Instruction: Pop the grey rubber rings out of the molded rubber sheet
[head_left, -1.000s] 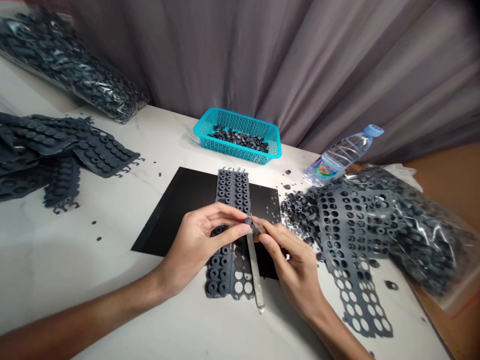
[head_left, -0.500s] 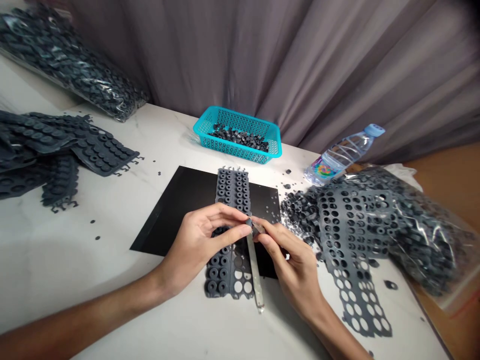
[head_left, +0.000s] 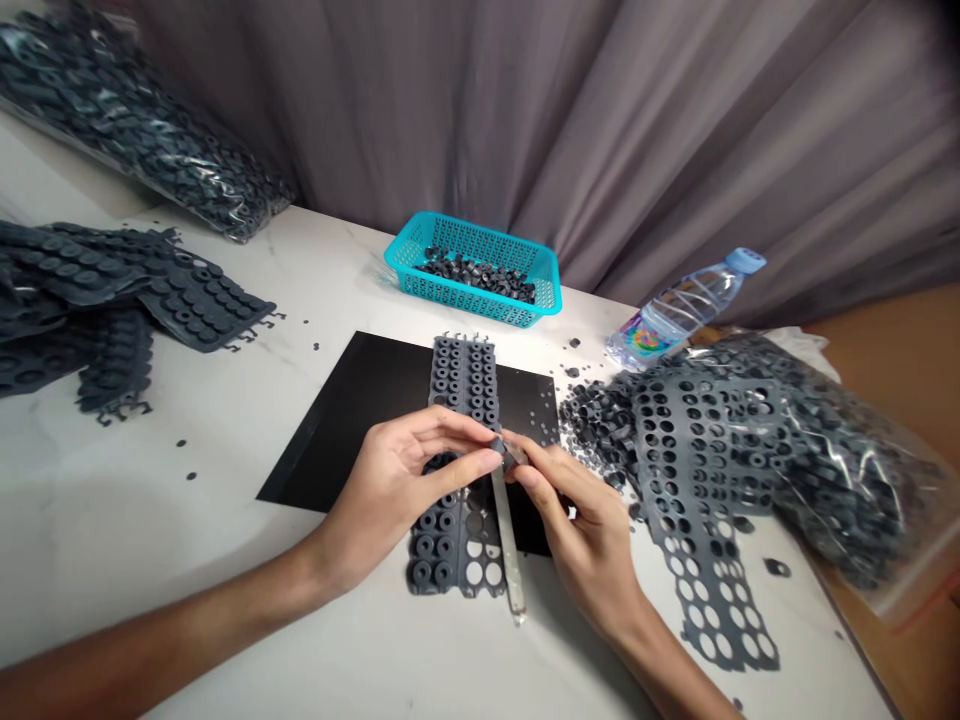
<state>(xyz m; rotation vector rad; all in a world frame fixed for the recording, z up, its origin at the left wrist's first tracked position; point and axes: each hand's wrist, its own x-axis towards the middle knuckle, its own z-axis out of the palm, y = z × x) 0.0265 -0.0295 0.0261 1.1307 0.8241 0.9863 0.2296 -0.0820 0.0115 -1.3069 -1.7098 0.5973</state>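
The left hand (head_left: 394, 470) is nearly closed, thumb and fingertips pinching a small dark piece (head_left: 496, 446) above the studded grey sheet (head_left: 466, 375) on the black mat (head_left: 322, 440). The right hand (head_left: 585, 510), fingers curled, meets it from the right, gripping a thin object (head_left: 517, 454) too small to identify. A pale strip (head_left: 507, 545) runs along the sheet's right side; a turquoise basket (head_left: 465, 298) stands on the desk's (head_left: 367, 660) far side

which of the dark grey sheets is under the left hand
The middle ring-studded sheet, lying across the black mat; the tangled sheets lie at far left, and the hole-riddled sheet at right, by the clear bag.
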